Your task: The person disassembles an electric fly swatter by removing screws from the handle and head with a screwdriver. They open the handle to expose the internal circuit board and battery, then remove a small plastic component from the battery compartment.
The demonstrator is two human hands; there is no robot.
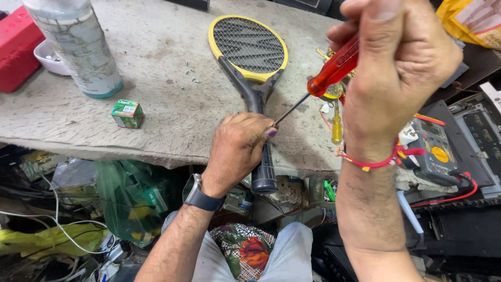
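A yellow-rimmed electric swatter racket (249,47) lies on the worn workbench (156,115), its black handle pointing toward me over the front edge. My left hand (237,149), a watch on its wrist, grips that handle near its middle. My right hand (396,62) is raised and closed on a red-handled screwdriver (331,70). The metal shaft slants down and left, and its tip meets the handle beside my left fingertips. A few small screws (190,73) lie loose on the bench to the left of the racket.
A tall plastic bottle (78,47), a white bowl (48,58) and a red box (15,52) stand at the back left. A small green box (127,114) sits nearer. A yellow screwdriver (337,125) and a multimeter (436,151) lie on the right. Cluttered bags and wires fill the space below.
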